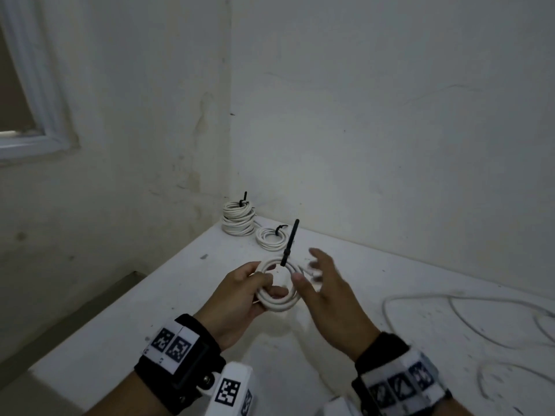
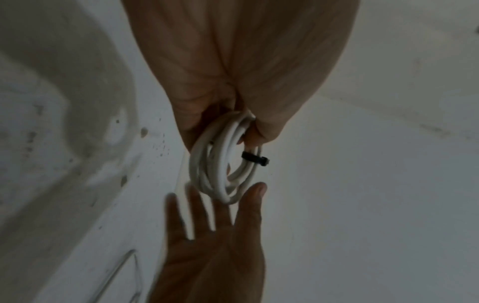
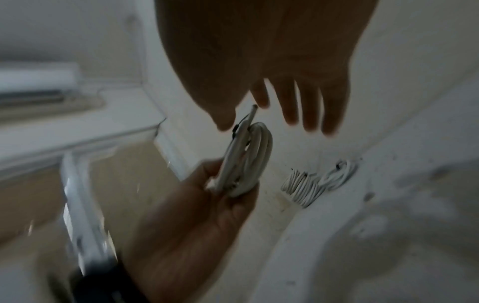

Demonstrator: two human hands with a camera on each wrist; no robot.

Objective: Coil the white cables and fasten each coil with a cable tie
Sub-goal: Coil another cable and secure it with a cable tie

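My left hand (image 1: pixel 240 292) grips a small coil of white cable (image 1: pixel 279 298) above the white table, fingers curled through its loop. A black cable tie (image 1: pixel 289 243) is cinched round the top of the coil, its tail sticking up. The left wrist view shows the same coil (image 2: pixel 223 164) with the tie's head (image 2: pixel 255 160) on its right side. My right hand (image 1: pixel 324 283) hovers just right of the coil, fingers spread and holding nothing. In the right wrist view the coil (image 3: pixel 246 160) sits in the left hand (image 3: pixel 197 215) below my spread right fingers (image 3: pixel 311 110).
Two tied white coils (image 1: pixel 238 219) (image 1: pixel 271 237) lie at the table's far corner against the wall. Loose white cable (image 1: pixel 468 319) trails across the table (image 1: pixel 120 325) on the right. A window frame (image 1: pixel 33 85) is at upper left.
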